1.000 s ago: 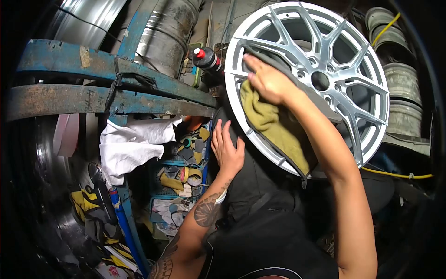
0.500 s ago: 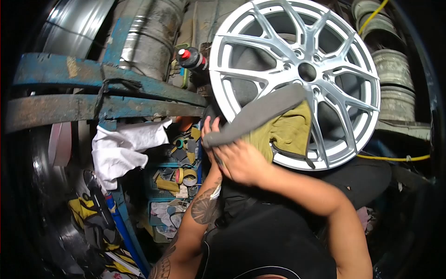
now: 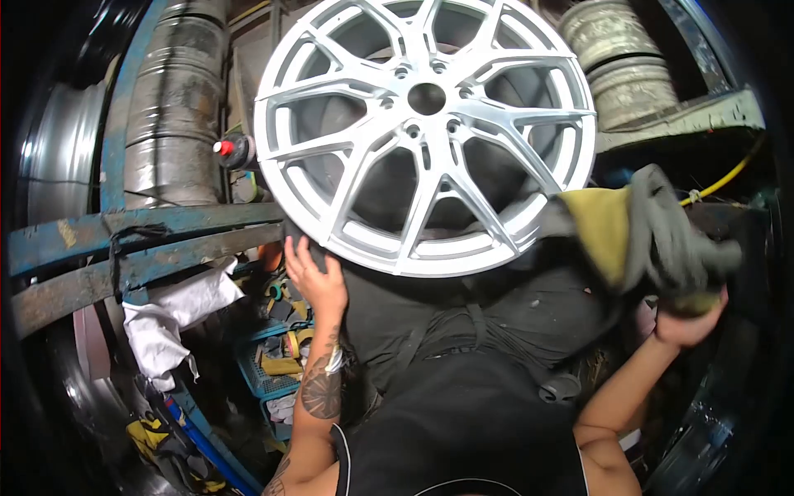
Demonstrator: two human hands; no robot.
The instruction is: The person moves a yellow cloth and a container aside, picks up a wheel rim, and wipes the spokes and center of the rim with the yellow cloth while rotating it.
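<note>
A silver multi-spoke alloy wheel (image 3: 447, 169) lies face up in front of me, over my lap. My left hand (image 3: 317, 281) is by its lower left edge, fingers spread and holding nothing. Out to the right, my right hand (image 3: 693, 326) grips a grey and olive-yellow cloth (image 3: 608, 231), closed around its lower end. The cloth is bunched and partly blurred, and its left part overlaps the wheel's lower right rim in this view. Some of the right hand's fingers are hidden behind the cloth.
Blue metal bars (image 3: 149, 227) run along the left, with a white cloth (image 3: 169, 322) draped below. A red-capped bottle (image 3: 236, 151) stands beside the wheel. Teal baskets (image 3: 269, 376) hold tape and scraps. Stacked wheels (image 3: 616, 62) and a yellow hose (image 3: 732, 174) are at right.
The cloth has swung from the wheel's lower left, where both hands were, out to the right in my right hand. My left hand has come off it. The view has shifted, too.
</note>
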